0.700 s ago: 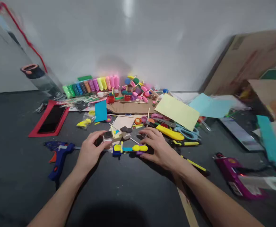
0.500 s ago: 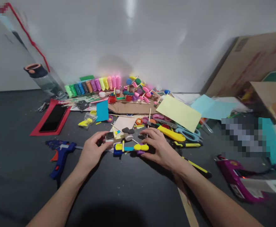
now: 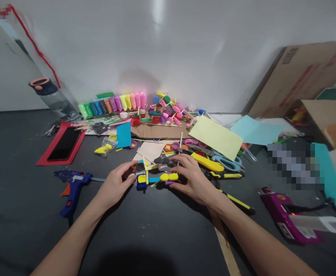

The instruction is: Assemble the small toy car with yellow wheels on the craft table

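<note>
Two small craft models lie side by side between my hands on the dark table. The nearer, yellow-and-blue model [image 3: 155, 179] has yellow clay blobs on a blue strip, with a dark blue cap under its left end and a purple cap under its right. Just behind it is a grey-and-black model [image 3: 160, 163] with rounded clay pieces. My left hand [image 3: 118, 184] pinches the left end of the grey-and-black model between thumb and fingers. Curled round the right end of the yellow-and-blue model is my right hand [image 3: 193, 179], its thumb by the purple cap; its exact contact is partly hidden.
Left of my forearm lies a blue glue gun [image 3: 74, 189]. Beyond my right hand are a yellow cutter [image 3: 208, 161], blue-handled scissors [image 3: 228, 162] and pliers [image 3: 238, 201]. Clay packets [image 3: 114, 103] and a bottle [image 3: 54, 97] stand at the back. A purple device [image 3: 285, 218] sits right.
My left hand has shifted right, bringing the grey-and-black model closer in behind the yellow-and-blue one. My right hand has barely moved. The view has shifted slightly.
</note>
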The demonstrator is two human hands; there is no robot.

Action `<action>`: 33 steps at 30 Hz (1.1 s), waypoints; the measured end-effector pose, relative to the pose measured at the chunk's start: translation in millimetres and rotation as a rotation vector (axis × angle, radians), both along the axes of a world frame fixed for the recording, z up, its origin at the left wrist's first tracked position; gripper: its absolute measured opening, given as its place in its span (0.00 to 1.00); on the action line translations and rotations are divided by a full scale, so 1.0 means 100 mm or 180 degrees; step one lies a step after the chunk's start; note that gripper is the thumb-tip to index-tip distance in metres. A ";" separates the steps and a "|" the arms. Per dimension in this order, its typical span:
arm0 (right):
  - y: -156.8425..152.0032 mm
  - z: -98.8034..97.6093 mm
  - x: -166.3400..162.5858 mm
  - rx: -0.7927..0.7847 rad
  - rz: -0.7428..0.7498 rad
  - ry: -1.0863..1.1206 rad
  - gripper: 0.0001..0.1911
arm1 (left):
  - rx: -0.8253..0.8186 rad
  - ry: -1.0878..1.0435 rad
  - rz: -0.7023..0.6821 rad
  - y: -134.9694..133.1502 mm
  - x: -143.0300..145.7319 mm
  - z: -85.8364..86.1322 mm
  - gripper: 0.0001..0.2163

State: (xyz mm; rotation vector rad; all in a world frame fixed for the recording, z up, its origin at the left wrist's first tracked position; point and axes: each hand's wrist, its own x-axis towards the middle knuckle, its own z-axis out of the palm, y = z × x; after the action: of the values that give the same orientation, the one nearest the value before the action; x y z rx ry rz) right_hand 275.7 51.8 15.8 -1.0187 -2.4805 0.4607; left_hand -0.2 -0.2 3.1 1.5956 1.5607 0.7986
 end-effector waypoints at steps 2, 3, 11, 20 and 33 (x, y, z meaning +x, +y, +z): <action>0.01 -0.02 -0.01 0.0002 -0.0027 0.0003 0.14 | -0.0106 -0.0029 -0.0146 -0.02 -0.04 0.02 0.22; 0.01 -0.02 -0.01 0.0000 -0.0041 -0.0001 0.15 | -0.0166 0.0020 -0.0252 -0.03 -0.06 0.03 0.25; 0.04 -0.07 -0.03 -0.0069 -0.0230 -0.0064 0.16 | 0.0016 0.0789 -0.0292 -0.08 0.02 -0.02 0.44; 0.09 -0.07 -0.01 -0.0505 -0.0361 -0.0066 0.54 | 0.0205 0.0835 -0.0187 -0.05 0.09 -0.05 0.38; 0.09 -0.03 -0.07 -0.0823 -0.0276 -0.0082 0.57 | 0.0397 0.0846 -0.0302 -0.04 0.07 -0.05 0.36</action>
State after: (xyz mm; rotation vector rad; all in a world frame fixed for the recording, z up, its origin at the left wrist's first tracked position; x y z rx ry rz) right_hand 268.7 61.2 12.8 -1.2324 -2.4312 0.7597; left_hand 6.9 -4.2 -1.8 1.9161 1.6294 0.6642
